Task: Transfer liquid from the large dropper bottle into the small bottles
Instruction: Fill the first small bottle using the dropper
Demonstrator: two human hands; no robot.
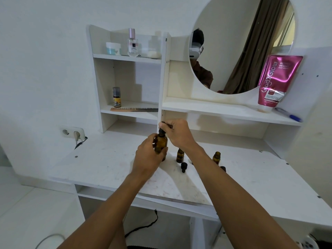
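A: Status?

B: Big amber bottle [161, 143] is upright on the desk [100, 164], left of centre. My left hand [150, 157] is wrapped around its body, fingers closed on the glass. My right hand [177, 133] is pinching the black dropper top [162, 127] at the neck.

A: Small ones?

B: Two small bottles, [180, 155] and [216, 156], stand open just right of the big one. A loose black cap [184, 167] lies in front of the nearer one.

A: Handling notes?

B: Glass, so rigid, probably slick, and breakable if tipped. Looks light for its size; can't tell the fill level. Grip low on the body to steady it, thumb and fingertips on the collar of the top, not the soft bulb, or I'd likely squirt early. Small bottles look tippy; I'd steady one before dripping into it.
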